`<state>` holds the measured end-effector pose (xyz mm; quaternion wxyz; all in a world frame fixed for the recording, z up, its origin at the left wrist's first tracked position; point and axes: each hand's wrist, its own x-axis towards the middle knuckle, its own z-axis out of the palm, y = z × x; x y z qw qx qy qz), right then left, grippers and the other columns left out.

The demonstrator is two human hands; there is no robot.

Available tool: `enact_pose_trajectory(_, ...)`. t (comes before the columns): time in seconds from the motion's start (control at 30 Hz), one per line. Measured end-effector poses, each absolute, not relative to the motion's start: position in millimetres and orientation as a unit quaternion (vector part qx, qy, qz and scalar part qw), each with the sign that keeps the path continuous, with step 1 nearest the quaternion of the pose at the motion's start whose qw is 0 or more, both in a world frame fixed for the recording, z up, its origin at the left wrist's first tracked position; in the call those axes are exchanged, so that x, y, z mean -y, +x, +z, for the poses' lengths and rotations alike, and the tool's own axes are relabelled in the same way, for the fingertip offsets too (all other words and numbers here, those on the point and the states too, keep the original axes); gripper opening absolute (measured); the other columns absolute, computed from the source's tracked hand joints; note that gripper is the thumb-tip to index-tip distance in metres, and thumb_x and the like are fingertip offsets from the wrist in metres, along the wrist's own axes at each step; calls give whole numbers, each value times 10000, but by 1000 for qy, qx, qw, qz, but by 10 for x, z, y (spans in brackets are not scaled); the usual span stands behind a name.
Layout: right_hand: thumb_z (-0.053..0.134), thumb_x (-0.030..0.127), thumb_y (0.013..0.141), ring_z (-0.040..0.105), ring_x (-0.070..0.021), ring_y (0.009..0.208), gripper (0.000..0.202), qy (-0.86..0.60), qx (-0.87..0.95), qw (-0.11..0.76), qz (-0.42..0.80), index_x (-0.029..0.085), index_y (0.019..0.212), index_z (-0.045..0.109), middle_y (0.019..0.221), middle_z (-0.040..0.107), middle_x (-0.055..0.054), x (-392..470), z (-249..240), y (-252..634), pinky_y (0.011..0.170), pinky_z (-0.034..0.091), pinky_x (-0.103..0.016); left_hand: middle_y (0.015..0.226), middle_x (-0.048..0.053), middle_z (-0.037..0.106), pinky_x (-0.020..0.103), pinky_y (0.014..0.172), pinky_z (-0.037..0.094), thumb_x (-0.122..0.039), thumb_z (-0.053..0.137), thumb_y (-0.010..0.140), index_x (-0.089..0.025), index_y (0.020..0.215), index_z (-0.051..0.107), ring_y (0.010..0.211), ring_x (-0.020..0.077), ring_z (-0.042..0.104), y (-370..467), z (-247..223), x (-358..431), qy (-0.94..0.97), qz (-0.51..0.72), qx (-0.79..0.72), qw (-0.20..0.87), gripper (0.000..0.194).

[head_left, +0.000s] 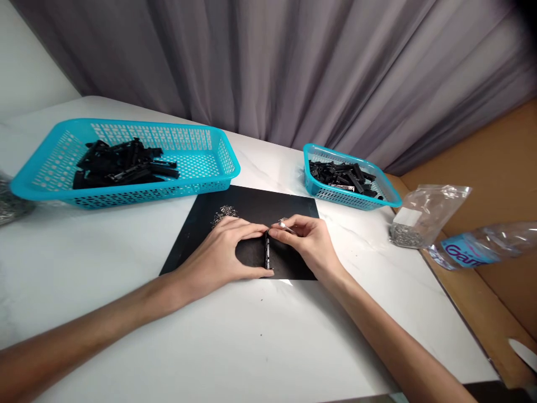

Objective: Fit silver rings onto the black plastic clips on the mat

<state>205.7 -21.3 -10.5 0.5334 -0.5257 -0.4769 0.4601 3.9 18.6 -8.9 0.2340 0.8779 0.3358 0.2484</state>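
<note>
at the far left, a bag of small metal bits (12, 202) sits partly in view on the white tabletop (201, 347). beside it, the larger blue basket (197, 162) holds a heap of black plastic parts (121, 162). small metal pieces (225, 212) lie loose on the black mat (251, 201), just beyond the left hand (224, 252). its grip is fairly wide, thumb at the near end and fingers at the far end of an upright-edged black strip (267, 252) over the mat. the right hand (308, 238) has a narrow grip on a slim silvery tool (285, 226), fingertips at the strip's far end. further right come the smaller blue basket (356, 201) of black parts, a clear bag (436, 210) and a plastic bottle (482, 246).
</note>
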Motion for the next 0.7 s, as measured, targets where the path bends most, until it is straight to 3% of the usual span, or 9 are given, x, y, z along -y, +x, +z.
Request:
enact_pose_trajectory(0.23, 875, 471, 711, 683, -173, 711, 348, -533, 525, 496, 441, 182, 757, 687, 806, 747, -33, 223, -59, 2067, 649, 530, -293, 1126, 82, 732, 489, 985, 515, -551, 869, 679, -222, 1249, 714, 1109, 321, 598, 41, -87, -212, 884, 235, -326, 240, 675)
enact_pose_trajectory(0.33, 740, 466, 880, 640, -156, 700, 288, -546, 602, 452, 368, 180, 911, 733, 856, 733, -40, 272, 17, 2149, 617, 490, -283, 1149, 76, 734, 488, 1012, 502, -557, 865, 683, -224, 1261, 705, 1142, 322, 587, 29, -86, -212, 886, 230, -326, 237, 686)
enact_pose_trajectory(0.43, 562, 353, 1027, 642, -160, 812, 252, -530, 691, 410, 272, 189, 1011, 753, 988, 719, -63, 335, 80, 2261, 685, 492, -290, 1167, 67, 739, 479, 1041, 483, -559, 862, 684, -217, 1260, 699, 1156, 315, 584, 22, -77, -212, 885, 230, -331, 232, 689)
enact_pose_trajectory(0.53, 569, 255, 1028, 656, -167, 889, 202, -496, 748, 382, 219, 202, 1017, 763, 1034, 712, -61, 372, 76, 2321, 756, 519, -295, 1167, 51, 744, 467, 1036, 482, -562, 859, 683, -232, 1242, 702, 1143, 307, 584, 22, -70, -212, 886, 229, -330, 231, 668)
enact_pose_trajectory(0.7, 617, 200, 1000, 658, -159, 843, 151, -478, 765, 392, 179, 202, 1029, 766, 975, 704, -46, 351, 11, 2301, 751, 549, -297, 1171, 44, 745, 471, 1035, 471, -580, 856, 674, -238, 1221, 704, 1136, 311, 582, 23, -83, -219, 886, 231, -329, 231, 662)
